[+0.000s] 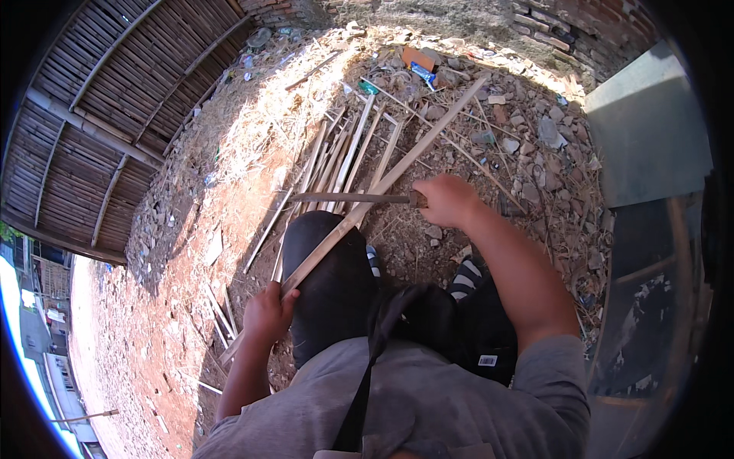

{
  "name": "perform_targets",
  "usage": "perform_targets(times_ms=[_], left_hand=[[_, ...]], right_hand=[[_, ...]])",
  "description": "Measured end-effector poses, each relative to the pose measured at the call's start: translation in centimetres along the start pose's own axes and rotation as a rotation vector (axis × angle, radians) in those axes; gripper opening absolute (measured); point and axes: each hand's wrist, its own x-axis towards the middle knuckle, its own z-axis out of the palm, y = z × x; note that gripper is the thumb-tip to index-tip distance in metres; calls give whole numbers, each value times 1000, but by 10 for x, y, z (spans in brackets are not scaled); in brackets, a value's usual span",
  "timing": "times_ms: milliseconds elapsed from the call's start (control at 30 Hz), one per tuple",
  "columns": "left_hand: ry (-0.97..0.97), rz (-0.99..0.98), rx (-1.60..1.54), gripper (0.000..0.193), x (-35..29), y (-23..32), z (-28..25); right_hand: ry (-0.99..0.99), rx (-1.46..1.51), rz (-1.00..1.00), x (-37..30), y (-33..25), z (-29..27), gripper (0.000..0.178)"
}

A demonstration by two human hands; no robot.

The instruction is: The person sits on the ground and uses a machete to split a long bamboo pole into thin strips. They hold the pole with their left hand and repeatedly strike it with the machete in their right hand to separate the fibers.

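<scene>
My left hand (267, 312) is closed around the near part of a long wooden strip (417, 151), which slants across my left thigh and away to the far right. In my right hand (449, 201) is the handle of a machete-like tool with a long, narrow, brownish blade (344, 197). The blade points left and crosses the strip just beyond my knee. From this view I cannot tell whether its edge touches the wood. More thin strips (336, 159) lie in a loose bundle on the ground past my knee.
Rubble (535, 172) and straw cover the ground ahead and to the right. A bamboo-slat wall (92, 99) leans at the left, a brick wall (547, 34) stands at the back, and a greenish panel (650, 126) rises at the right. A blue wrapper (423, 74) lies far ahead.
</scene>
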Motion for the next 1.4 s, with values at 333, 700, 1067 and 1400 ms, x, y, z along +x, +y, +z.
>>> perform_targets(times_ms=[333,700,1067,1400], left_hand=[[-80,96,-198,47,10,-10,-18],[-58,89,-195,46,11,-11,-3],[-36,85,-158,44,12,-5,-5],[-60,118,-196,46,12,-12,-1]], right_hand=[[235,268,13,15,34,23,28],[116,260,-35,9,15,15,29],[225,302,-40,14,29,18,21],[186,241,-48,8,22,3,24]])
